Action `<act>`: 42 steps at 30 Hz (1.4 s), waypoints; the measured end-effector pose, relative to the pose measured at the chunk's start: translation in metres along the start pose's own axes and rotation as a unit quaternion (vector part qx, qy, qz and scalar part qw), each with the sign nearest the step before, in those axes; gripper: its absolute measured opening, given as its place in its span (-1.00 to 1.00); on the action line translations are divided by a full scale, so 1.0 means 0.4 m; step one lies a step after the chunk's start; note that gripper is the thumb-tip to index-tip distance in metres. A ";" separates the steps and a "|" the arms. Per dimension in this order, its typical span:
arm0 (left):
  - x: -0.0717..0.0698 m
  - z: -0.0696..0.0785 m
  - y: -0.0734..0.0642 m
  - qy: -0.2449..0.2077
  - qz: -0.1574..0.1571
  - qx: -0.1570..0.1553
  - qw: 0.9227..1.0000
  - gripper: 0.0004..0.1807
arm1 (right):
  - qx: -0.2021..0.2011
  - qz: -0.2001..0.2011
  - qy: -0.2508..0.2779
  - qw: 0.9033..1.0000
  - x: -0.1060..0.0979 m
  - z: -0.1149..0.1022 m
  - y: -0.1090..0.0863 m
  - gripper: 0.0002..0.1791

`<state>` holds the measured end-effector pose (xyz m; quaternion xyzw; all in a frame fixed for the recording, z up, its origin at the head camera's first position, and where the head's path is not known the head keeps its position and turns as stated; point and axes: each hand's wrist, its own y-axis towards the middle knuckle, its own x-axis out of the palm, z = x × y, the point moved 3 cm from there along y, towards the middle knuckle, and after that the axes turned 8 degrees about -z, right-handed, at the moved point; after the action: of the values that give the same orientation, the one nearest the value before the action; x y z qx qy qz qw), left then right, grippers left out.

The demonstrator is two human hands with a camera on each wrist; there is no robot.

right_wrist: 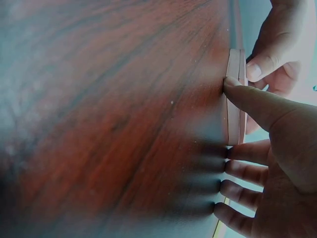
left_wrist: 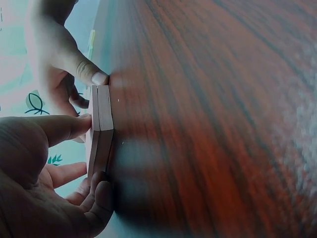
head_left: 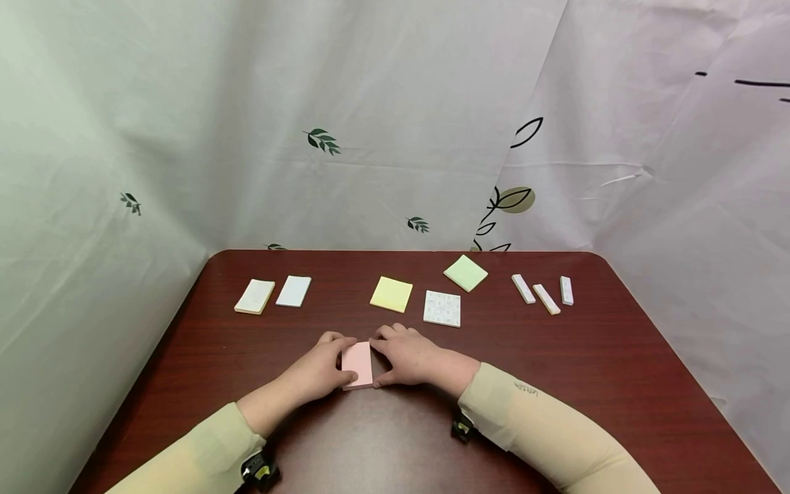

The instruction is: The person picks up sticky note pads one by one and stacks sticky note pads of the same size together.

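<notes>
A pink sticky-note stack (head_left: 356, 363) lies on the table between both hands; its side shows a seam between two layers in the left wrist view. My left hand (head_left: 317, 368) holds it from the left, with the thumb on the top face and curled fingers at the side. At its right edge is my right hand (head_left: 412, 354), the thumb touching the near corner and the index fingertip by the far corner. The right hand's other fingers extend with their tips down on the tabletop, as the right wrist view shows.
Behind the hands lie a yellow pad (head_left: 391, 294), a green pad (head_left: 465, 273) and a white printed pad (head_left: 441, 309). Far left are a cream pad (head_left: 254, 296) and a pale blue pad (head_left: 293, 291). Three narrow white strips (head_left: 546, 299) lie far right. Curtains enclose the table.
</notes>
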<state>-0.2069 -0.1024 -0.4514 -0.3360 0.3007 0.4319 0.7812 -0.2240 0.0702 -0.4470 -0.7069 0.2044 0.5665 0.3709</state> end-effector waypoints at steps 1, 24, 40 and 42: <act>0.000 0.000 -0.001 0.000 -0.001 -0.002 1.000 -0.33 | 0.000 0.001 0.000 1.000 0.000 0.000 -0.001 -0.14; 0.001 0.002 -0.007 0.007 -0.004 0.000 1.000 -0.34 | -0.004 0.006 0.053 0.999 0.006 0.008 -0.005 -0.09; -0.011 0.004 -0.032 0.156 0.050 0.030 0.986 -0.34 | 0.004 0.000 0.034 0.999 0.000 0.000 -0.006 -0.11; -0.018 0.000 -0.039 0.178 0.067 0.034 0.981 -0.32 | 0.005 0.001 0.032 0.999 0.001 -0.001 -0.007 -0.11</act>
<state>-0.1966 -0.1120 -0.4418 -0.3599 0.4708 0.4062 0.6956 -0.2219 0.0717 -0.4465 -0.7231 0.2195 0.5426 0.3669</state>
